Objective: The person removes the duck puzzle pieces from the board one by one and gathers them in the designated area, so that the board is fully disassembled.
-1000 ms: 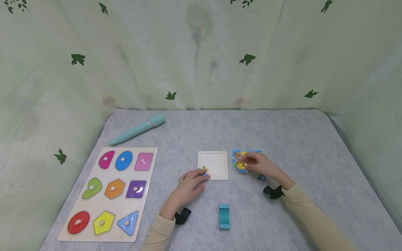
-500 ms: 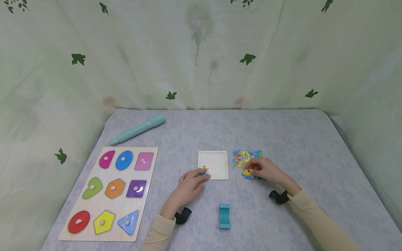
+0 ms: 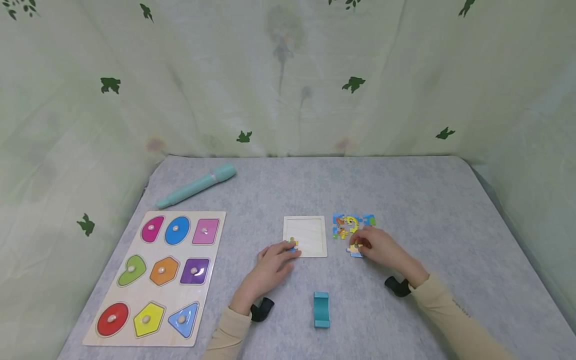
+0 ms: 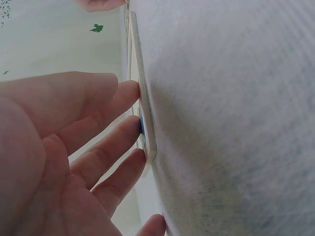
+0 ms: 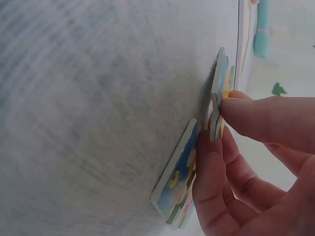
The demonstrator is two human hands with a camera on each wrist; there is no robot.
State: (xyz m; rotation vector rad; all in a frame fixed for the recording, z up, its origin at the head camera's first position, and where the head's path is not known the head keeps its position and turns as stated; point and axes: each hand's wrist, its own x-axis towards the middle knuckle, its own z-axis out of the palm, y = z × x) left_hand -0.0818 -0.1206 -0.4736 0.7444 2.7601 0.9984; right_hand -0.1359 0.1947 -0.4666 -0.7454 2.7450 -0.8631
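A square wooden puzzle tray [image 3: 310, 227] lies mid-table, with a small jigsaw piece [image 3: 293, 242] in its near left corner. My left hand [image 3: 270, 266] rests extended fingers on that corner; in the left wrist view, fingertips [image 4: 133, 125] touch the tray's edge and the blue bit of the piece. To the right of the tray, my right hand [image 3: 382, 250] pinches a yellow-and-blue jigsaw piece [image 3: 355, 251] between thumb and fingers. The right wrist view shows this piece [image 5: 219, 88] tilted, and a blue piece [image 5: 174, 179] below the fingers. Several joined pieces [image 3: 346, 221] lie beyond the hand.
At the left lies a wooden shape board [image 3: 121, 342] with colourful knobbed shapes. Behind it rests a large teal pen [image 3: 198, 187]. A small teal curved block [image 3: 321, 310] sits in front of the tray, between the forearms. A pale curtain [image 3: 288, 110] stands behind the table.
My right hand has drawn right and toward me, bringing the yellow-and-blue piece away from the other pieces; that piece now tilts. My left hand has stayed on the tray corner.
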